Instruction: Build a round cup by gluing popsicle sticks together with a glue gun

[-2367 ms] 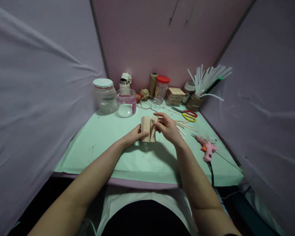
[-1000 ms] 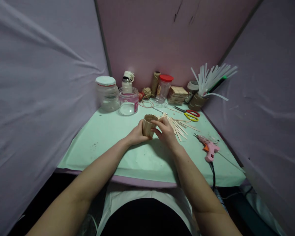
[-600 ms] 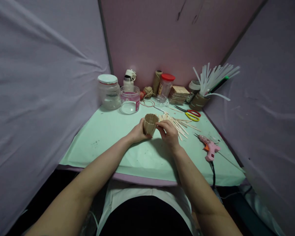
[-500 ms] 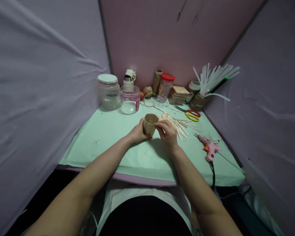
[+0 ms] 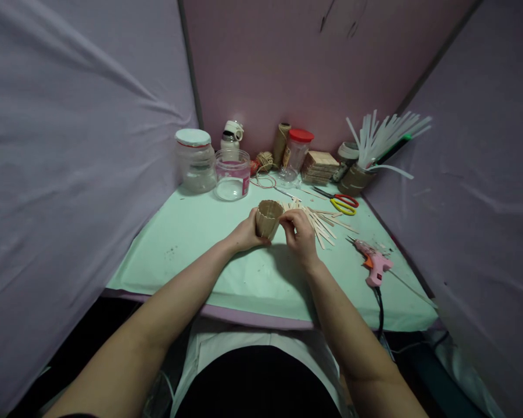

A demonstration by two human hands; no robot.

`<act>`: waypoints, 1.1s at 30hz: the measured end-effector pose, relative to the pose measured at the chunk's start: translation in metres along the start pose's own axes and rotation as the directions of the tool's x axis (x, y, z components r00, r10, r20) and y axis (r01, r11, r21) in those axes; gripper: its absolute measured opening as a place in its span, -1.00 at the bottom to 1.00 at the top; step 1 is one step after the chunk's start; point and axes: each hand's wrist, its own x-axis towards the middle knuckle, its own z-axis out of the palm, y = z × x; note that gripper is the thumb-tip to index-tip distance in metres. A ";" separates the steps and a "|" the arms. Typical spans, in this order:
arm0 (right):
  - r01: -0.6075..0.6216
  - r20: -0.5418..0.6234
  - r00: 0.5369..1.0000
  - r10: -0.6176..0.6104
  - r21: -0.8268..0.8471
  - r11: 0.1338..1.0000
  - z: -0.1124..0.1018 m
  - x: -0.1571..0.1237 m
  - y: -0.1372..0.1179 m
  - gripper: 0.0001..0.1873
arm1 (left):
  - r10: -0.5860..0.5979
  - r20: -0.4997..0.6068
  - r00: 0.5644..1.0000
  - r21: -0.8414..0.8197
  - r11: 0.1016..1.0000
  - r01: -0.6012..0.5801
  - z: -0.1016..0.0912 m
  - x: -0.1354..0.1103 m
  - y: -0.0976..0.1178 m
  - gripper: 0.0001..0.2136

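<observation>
A small round cup made of wooden sticks [image 5: 268,217] is held upright just above the mint-green table cover [image 5: 192,244]. My left hand [image 5: 245,234] wraps around its left side and bottom. My right hand [image 5: 299,233] pinches the cup's right rim with thumb and fingers. A fan of loose wooden sticks [image 5: 319,223] lies on the cover just right of my right hand.
A pink glue gun [image 5: 373,264] with a black cord lies at the right. Red and yellow scissors [image 5: 340,203], clear jars [image 5: 232,173], a red-lidded jar [image 5: 297,151], twine, stacked wood pieces [image 5: 320,166] and a holder of white glue sticks [image 5: 377,145] line the back. Purple cloth walls close in on three sides.
Earlier both hands held a flat panel of joined sticks; it now forms a round cup. Over the last second the hands and cup stayed almost still, my right fingers shifting on the rim.
</observation>
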 end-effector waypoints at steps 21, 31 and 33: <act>0.050 0.052 0.998 -0.042 -0.169 0.984 0.000 0.001 -0.006 -0.84 | 0.028 0.011 1.000 0.004 1.000 -0.028 0.000 -0.001 0.001 -0.14; 0.007 -0.015 1.000 -0.008 -0.118 0.993 0.004 -0.001 -0.002 -0.86 | 0.031 0.006 0.999 0.031 0.999 -0.031 0.000 -0.002 0.001 -0.14; 0.010 -0.025 1.000 -0.013 -0.111 0.994 0.004 -0.001 -0.001 -0.86 | 0.029 0.007 1.000 0.029 0.999 -0.029 0.001 -0.002 0.001 -0.14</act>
